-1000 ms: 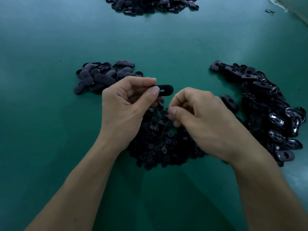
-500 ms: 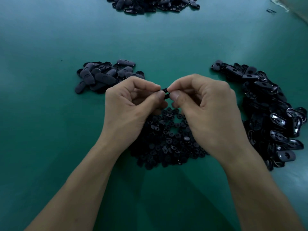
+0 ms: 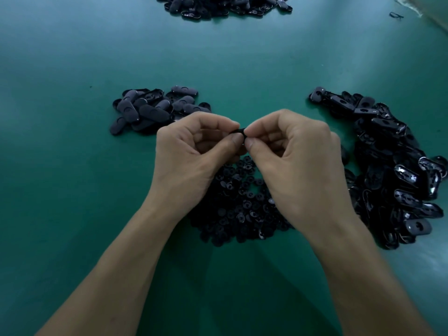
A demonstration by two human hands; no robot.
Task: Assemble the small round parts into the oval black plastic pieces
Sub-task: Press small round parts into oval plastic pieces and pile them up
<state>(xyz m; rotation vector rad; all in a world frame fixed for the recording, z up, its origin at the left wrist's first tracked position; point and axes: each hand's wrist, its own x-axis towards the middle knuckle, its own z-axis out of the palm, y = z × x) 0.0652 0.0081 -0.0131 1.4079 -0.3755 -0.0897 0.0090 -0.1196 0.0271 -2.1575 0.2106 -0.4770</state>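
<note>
Your left hand (image 3: 191, 151) and right hand (image 3: 298, 161) both pinch one oval (image 3: 238, 130); the left pile (image 3: 150, 110) looks done but small, with rounds (image 3: 242, 204) and oval heap (image 3: 392, 166) plentiful.

Your table (image 3: 72, 214) is a plain deep teal-green, paler towards its far side. The oval piece (image 3: 238, 131) at your fingertips is black. The heap of round parts (image 3: 242, 202) is matte black. The ovals on your left (image 3: 145, 110) look dull charcoal grey. The ovals on your right (image 3: 400, 178) are glossy black with pale glints. The far heap (image 3: 218, 6) is black too.
</note>
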